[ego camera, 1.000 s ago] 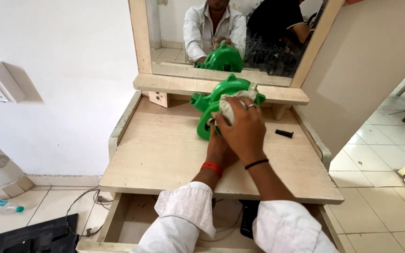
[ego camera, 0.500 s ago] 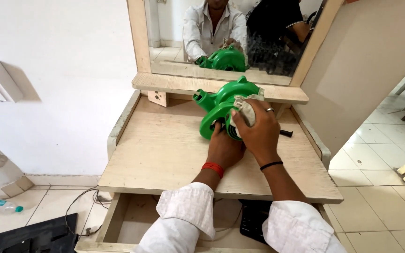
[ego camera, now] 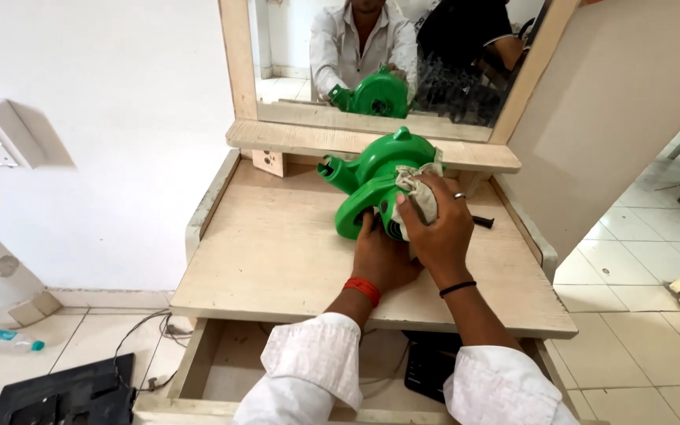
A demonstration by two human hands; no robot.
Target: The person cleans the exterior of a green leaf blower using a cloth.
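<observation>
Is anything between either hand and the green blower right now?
For the left hand, nothing visible: it grips the green blower directly at its lower edge. The right hand presses a beige cloth against the blower's side, so that cloth lies between this hand and the plastic.

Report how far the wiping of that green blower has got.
Done: cannot tell; no wiped patch stands out on the green blower. In hand: the left hand steadies its lower edge over the wooden table, while the right hand presses a beige cloth on its side. Left: the spout end shows no cloth contact.
</observation>
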